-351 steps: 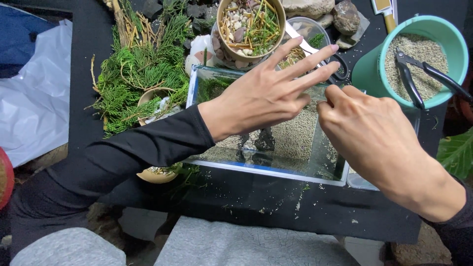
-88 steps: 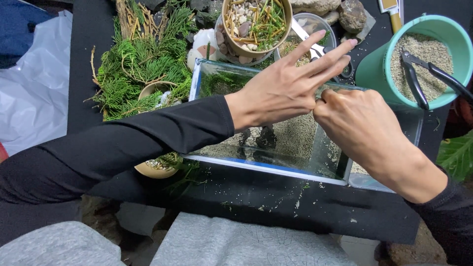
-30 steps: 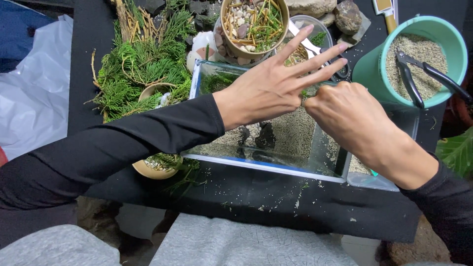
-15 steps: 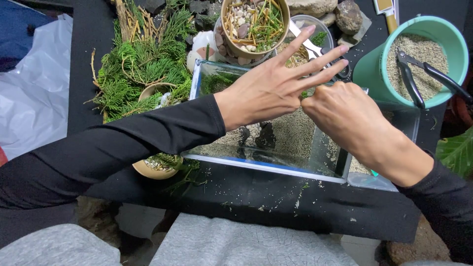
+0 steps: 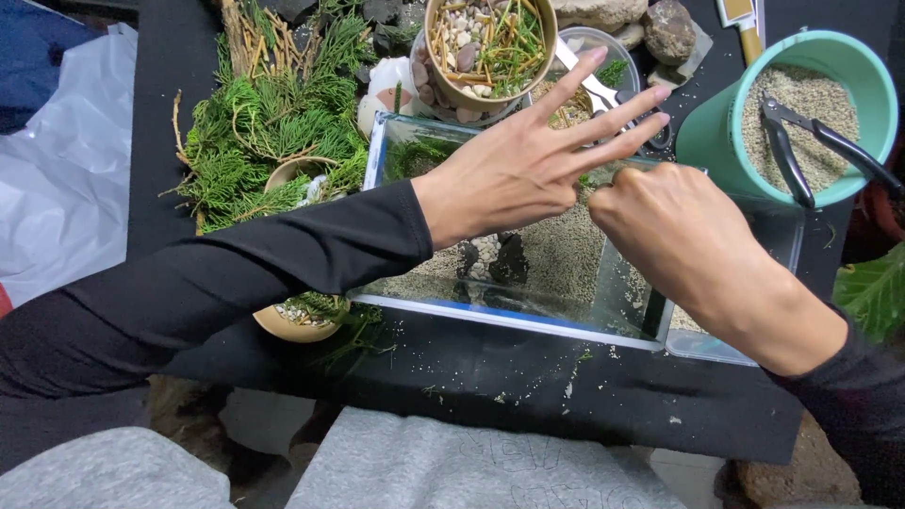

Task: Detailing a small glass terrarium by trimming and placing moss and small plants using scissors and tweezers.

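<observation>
A small glass tank (image 5: 509,323) with a sandy floor and dark stones (image 5: 509,264) sits on the black table. My left hand (image 5: 528,165) hovers over its far side with fingers spread; its thumb and forefinger pinch a small green sprig (image 5: 586,179). My right hand (image 5: 674,240) is curled over the tank's right part, its fingertips meeting the left hand's at the sprig. What lies under the hands is hidden.
Green conifer cuttings (image 5: 264,132) lie at the left. A tan bowl of pebbles and twigs (image 5: 485,47) stands behind the tank. A teal cup of sand (image 5: 801,108) holding black pliers (image 5: 801,151) is at the right. Rocks (image 5: 669,28) and white plastic (image 5: 61,188) sit at the edges.
My right hand has shifted slightly right and back from the left hand's fingertips. My left hand stays spread over the tank.
</observation>
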